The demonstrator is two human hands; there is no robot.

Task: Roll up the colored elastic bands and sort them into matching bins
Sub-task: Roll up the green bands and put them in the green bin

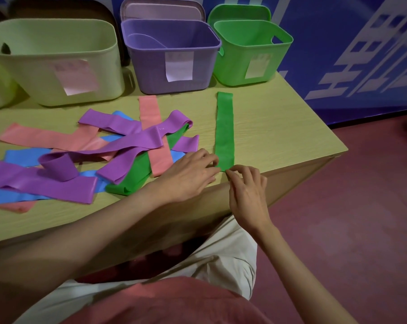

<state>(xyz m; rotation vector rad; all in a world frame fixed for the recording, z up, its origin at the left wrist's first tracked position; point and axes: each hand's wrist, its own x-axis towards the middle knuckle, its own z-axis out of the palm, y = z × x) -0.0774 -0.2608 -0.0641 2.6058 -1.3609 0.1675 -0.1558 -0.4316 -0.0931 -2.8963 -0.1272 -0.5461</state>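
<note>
At the near end of the green band (224,134), left hand (193,174) and right hand (246,192) pinch its edge; its length runs straight away toward the green bin (251,52)

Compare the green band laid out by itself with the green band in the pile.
The lone green band lies flat and straight, uncovered; the piled green band is creased, with pink and purple bands across it. Both hands are at the lone band's near end; the piled one is untouched. Same green.
</note>
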